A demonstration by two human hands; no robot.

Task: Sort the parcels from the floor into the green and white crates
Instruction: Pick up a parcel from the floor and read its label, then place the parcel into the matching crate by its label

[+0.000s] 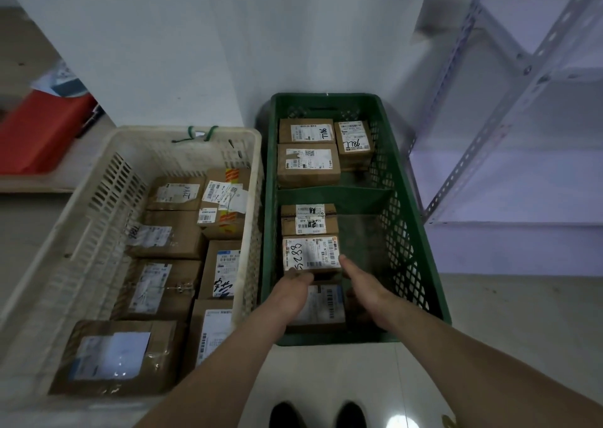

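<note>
Within the near compartment of the green crate [396, 179], left hand [292, 294] grips the near edge of the parcel marked 5288 [311, 252]; right hand [360, 282] touches its right side, grip not discernible. Adjacent white crate [107, 192] holds several parcels. No loose parcels visible on floor [496, 316]; sorting judged nearly complete.

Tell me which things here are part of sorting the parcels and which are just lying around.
Job: green crate, white crate, parcel marked 5288 between left hand and right hand, other parcels in both crates.
Lying about: red box, metal shelving.
</note>
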